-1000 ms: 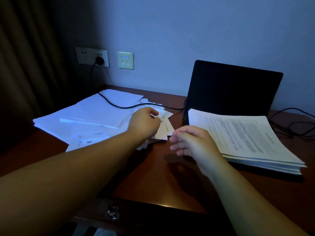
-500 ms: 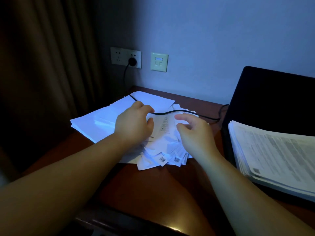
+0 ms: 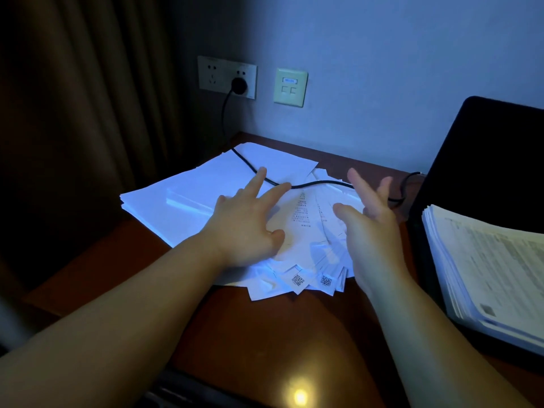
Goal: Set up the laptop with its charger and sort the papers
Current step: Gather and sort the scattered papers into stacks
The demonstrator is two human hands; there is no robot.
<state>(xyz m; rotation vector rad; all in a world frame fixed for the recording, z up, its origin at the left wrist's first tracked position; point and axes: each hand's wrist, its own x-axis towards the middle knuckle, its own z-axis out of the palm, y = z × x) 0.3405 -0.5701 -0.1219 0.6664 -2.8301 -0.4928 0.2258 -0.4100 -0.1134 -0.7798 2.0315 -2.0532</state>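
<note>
A loose heap of small printed slips (image 3: pixel 306 231) lies on the brown desk (image 3: pixel 279 334), overlapping a spread of blank white sheets (image 3: pixel 182 195). My left hand (image 3: pixel 250 222) rests flat on the heap with its fingers spread. My right hand (image 3: pixel 368 219) hovers open just right of the slips, palm turned inward. A black charger cable (image 3: pixel 318 182) runs from a plug (image 3: pixel 238 85) in the wall socket across the papers to the dark open laptop (image 3: pixel 482 160) at the right. A thick stack of printed pages (image 3: pixel 488 266) lies on the laptop's base.
A dark curtain (image 3: pixel 88 113) hangs at the left beside the desk's edge. A cream wall plate (image 3: pixel 290 87) sits right of the socket. A bright light spot (image 3: pixel 300 396) reflects on the desk's near edge.
Both hands went from curled and gathered over the slips to spread open. The left now lies flat on the heap, the right has lifted beside it. The view has shifted left and closer.
</note>
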